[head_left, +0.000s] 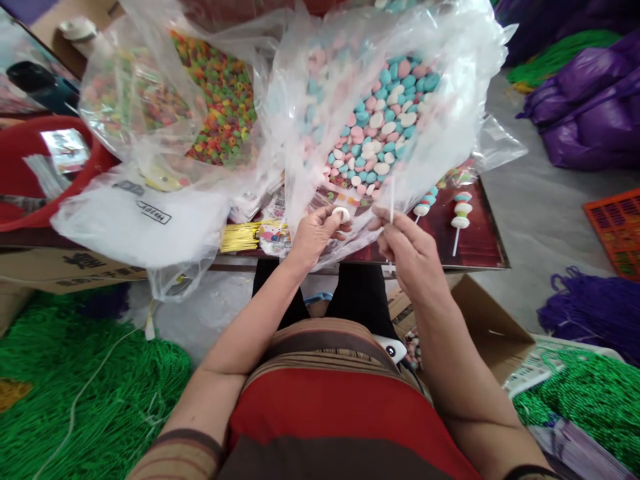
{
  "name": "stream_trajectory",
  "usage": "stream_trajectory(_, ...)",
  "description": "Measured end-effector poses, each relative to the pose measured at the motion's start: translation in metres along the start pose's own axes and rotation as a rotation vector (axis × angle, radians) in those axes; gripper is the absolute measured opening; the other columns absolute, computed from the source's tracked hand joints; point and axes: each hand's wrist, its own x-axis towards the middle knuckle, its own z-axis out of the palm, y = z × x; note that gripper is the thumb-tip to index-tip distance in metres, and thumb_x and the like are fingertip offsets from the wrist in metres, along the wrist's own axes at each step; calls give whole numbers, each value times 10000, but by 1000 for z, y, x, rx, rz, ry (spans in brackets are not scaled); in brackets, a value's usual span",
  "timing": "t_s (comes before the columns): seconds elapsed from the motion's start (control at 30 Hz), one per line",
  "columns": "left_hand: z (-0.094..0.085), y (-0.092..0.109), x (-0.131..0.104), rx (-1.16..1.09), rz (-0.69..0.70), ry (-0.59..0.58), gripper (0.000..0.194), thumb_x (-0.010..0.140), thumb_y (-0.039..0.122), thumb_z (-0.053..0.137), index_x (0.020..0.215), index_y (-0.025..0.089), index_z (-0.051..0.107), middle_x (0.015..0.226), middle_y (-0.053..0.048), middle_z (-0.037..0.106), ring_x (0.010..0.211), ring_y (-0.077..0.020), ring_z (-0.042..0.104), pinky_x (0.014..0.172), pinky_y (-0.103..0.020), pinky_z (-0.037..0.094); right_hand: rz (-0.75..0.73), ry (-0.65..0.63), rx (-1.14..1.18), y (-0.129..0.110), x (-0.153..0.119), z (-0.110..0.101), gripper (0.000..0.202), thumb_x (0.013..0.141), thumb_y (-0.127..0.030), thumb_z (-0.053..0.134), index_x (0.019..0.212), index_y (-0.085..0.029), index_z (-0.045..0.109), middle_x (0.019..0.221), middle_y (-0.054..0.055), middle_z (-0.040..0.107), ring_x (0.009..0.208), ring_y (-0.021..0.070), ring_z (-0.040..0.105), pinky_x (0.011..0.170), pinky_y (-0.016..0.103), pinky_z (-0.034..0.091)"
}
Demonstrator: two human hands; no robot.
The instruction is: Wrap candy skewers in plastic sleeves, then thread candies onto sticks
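My left hand (317, 233) is closed on a white candy (341, 214), pinched between thumb and fingers over the table's front edge. To its right, my right hand (407, 247) grips a thin white stick (392, 200) that points upward. Beyond both hands lies an open clear bag of pink, white and blue candies (377, 127). Two sticks threaded with candies rest on the dark red table to the right: one skewer (461, 212) shows whole, and another skewer (425, 202) is partly hidden near the bag.
A bag of small ring candies (225, 107) stands at the back left, beside a red basin (95, 167). Yellow ties (240, 237) and a white plastic bag (145, 220) lie left of my hands. An open cardboard box (485, 327) is below right.
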Motion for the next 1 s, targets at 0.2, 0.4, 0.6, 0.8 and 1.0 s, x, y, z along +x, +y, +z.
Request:
stream_trajectory(0.2, -1, -3, -2, -62, 47, 10, 246, 835, 371, 805, 940, 173, 703, 769, -12, 760, 696, -127, 733, 673, -250, 593, 50, -150, -118, 5, -38, 14, 420, 988, -443, 541, 1297, -237, 737, 593, -47, 601, 443, 99, 442, 490, 244, 391)
stream_trajectory(0.4, -3, 0, -5, -184, -28, -54, 327, 807, 386, 856, 1022, 186, 714, 923, -47, 802, 869, -164, 777, 810, -293, 622, -14, -171, -270, 5, -37, 15, 414, 987, -358, 492, 1256, -216, 772, 467, -66, 497, 433, 118, 445, 557, 250, 440)
stream_trajectory(0.6, -5, -5, -4, -174, 14, -41, 275, 808, 326, 856, 1029, 205, 744, 988, -35, 803, 902, -147, 772, 826, -281, 608, -28, -134, -301, 5, -36, 14, 388, 968, -357, 506, 1171, -214, 804, 475, -57, 468, 460, 126, 439, 538, 256, 404)
stream_trajectory(0.8, -5, -7, -11, 174, 226, 46, 221, 794, 241, 852, 1006, 241, 789, 964, 12, 815, 891, -135, 740, 897, -275, 575, 130, -112, -135, 9, -38, 12, 369, 923, -388, 566, 1102, -185, 816, 497, -60, 429, 442, 103, 379, 467, 240, 327)
stream_trajectory(1.0, -3, -11, -22, 488, 323, 68, 174, 875, 264, 786, 1048, 261, 806, 1048, -15, 821, 970, -178, 744, 930, -296, 555, 305, -81, 117, 8, -44, 20, 370, 904, -452, 623, 1097, -178, 780, 477, -91, 360, 401, 76, 278, 400, 231, 225)
